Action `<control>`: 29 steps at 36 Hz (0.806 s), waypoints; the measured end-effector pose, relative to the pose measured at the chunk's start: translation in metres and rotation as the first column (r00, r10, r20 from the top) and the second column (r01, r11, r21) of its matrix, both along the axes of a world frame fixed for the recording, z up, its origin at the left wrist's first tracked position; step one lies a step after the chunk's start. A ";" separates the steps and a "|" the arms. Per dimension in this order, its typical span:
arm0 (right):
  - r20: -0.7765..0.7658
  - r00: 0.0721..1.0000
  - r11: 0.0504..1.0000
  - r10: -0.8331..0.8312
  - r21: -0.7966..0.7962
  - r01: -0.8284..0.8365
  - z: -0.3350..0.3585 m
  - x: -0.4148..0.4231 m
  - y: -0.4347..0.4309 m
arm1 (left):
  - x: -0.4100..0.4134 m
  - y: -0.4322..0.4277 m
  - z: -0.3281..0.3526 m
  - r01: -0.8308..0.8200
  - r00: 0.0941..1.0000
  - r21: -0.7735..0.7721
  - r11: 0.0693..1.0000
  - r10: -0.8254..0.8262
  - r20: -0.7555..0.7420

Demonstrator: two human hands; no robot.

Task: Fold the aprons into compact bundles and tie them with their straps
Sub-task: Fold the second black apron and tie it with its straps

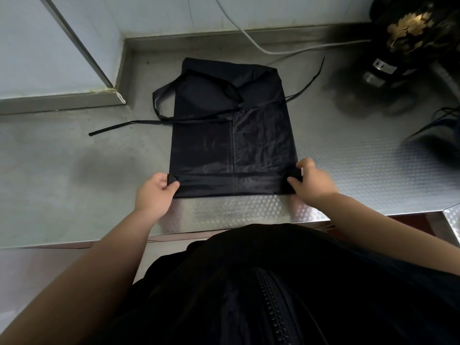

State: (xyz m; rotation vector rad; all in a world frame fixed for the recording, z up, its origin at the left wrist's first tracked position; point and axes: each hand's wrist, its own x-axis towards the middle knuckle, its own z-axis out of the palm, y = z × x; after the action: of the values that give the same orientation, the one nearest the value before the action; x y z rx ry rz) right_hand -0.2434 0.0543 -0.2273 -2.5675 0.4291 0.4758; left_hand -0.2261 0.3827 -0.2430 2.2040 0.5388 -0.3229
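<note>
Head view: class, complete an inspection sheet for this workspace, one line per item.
Surface: steel counter, embossed near the front.
Job's things: black apron lying flat, near hem folded over; straps trail left and right.
Clutter: dark jar with gold flower, far right; dark heap at right edge.
Grippers: left hand and right hand each grip a near apron corner.
Cables: white cable along the back ledge.
Surroundings: pale wall panels behind.

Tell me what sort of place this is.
Probably a commercial kitchen or its back room: a patterned stainless-steel counter with a raised back edge, a black apron laid on it, and a black gold-flowered vessel at right.
</note>
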 end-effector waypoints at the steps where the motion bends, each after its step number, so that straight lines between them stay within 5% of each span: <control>1: -0.002 1.000 0.999 0.001 -0.045 -0.001 -0.002 0.000 0.002 | 0.000 -0.003 -0.001 -0.005 1.000 0.057 0.998 0.004 0.011; 5: 0.043 0.993 0.965 0.114 -0.241 -0.100 0.002 -0.002 0.007 | -0.009 -0.016 0.004 0.063 0.986 0.363 0.930 -0.115 0.124; 8: 0.045 0.937 0.884 0.346 -0.350 -0.310 0.001 -0.003 0.003 | -0.014 -0.009 0.001 0.279 0.868 0.511 0.813 -0.441 0.227; 10: -0.008 0.895 0.859 0.446 -0.279 -0.430 -0.001 -0.006 -0.001 | -0.012 -0.002 -0.002 0.444 0.778 0.506 0.739 -0.599 0.192; 16: -0.088 0.873 0.837 0.479 -0.255 -0.485 -0.001 -0.008 -0.005 | -0.014 0.004 0.008 0.611 0.745 0.436 0.660 -0.666 -0.035; 23: 0.053 0.907 0.869 0.417 -0.315 -0.381 0.008 -0.005 -0.003 | -0.005 0.006 0.016 0.473 0.861 0.240 0.848 -0.503 0.079; 26: 0.052 0.953 0.953 0.299 -0.071 -0.295 0.015 -0.009 -0.008 | -0.001 0.010 0.023 0.383 0.923 0.023 0.923 -0.384 0.034; 29: 0.000 0.976 0.975 0.219 0.038 -0.219 0.014 -0.011 -0.011 | 0.003 0.013 0.022 0.334 0.942 -0.037 0.942 -0.334 -0.014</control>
State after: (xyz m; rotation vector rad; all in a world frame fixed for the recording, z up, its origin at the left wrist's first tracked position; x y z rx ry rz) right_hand -0.2545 0.0437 -0.2130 -2.5895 0.1367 0.5611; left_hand -0.2233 0.3959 -0.2206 2.2579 0.1631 -0.5287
